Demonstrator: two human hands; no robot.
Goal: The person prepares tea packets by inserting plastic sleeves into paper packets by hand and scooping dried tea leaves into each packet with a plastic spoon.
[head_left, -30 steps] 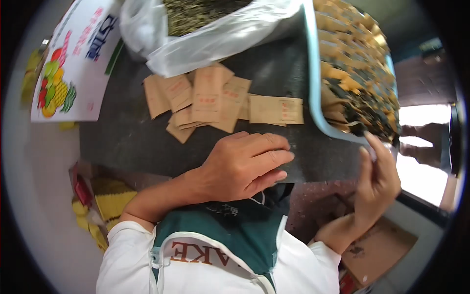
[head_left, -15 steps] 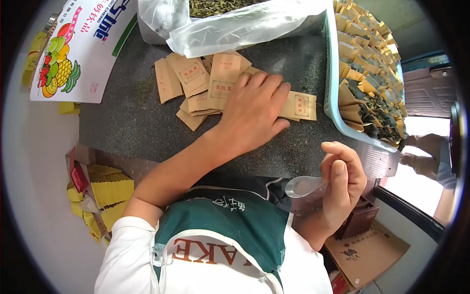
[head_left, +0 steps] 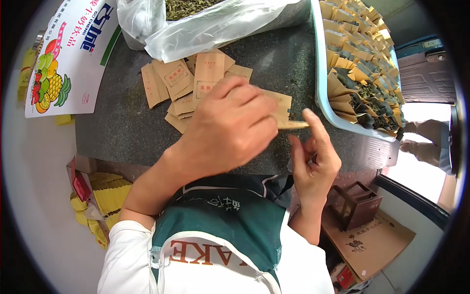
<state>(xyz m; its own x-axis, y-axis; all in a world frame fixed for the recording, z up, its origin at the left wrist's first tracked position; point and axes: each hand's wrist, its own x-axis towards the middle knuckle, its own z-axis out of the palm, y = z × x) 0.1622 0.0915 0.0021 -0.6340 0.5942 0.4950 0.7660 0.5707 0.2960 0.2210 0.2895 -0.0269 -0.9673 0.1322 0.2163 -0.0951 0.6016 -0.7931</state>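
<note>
The left hand (head_left: 232, 130) is blurred, its fingers curled over a thin packet (head_left: 294, 125) of brown paper; most of it is hidden, but one narrow, straight end juts out toward three o'clock from the knuckles. Near that end, at about half past three from the left hand, is the right hand (head_left: 318, 161): thumb and forefinger stand apart with the packet's tip between them, the other fingers bent (whether they touch the paper or grip anything, I cannot tell).

At eleven o'clock from the left hand, a pile of flat paper packets (head_left: 208, 68), matte, oblong and printed in red, fans out on the dark, speckled desk (head_left: 132, 122). At twelve, a crinkled, translucent plastic bag (head_left: 220, 34) gapes around dry, twisted leaves (head_left: 193, 7).

Toward one o'clock from the right hand stands a pale blue plastic basket (head_left: 321, 83) with a smooth, rounded rim, packed with rows of opened paper packets (head_left: 350, 34), some showing dark, ragged leaf. At ten o'clock in the view lies a glossy white sheet (head_left: 81, 73) with printed fruit.
</note>
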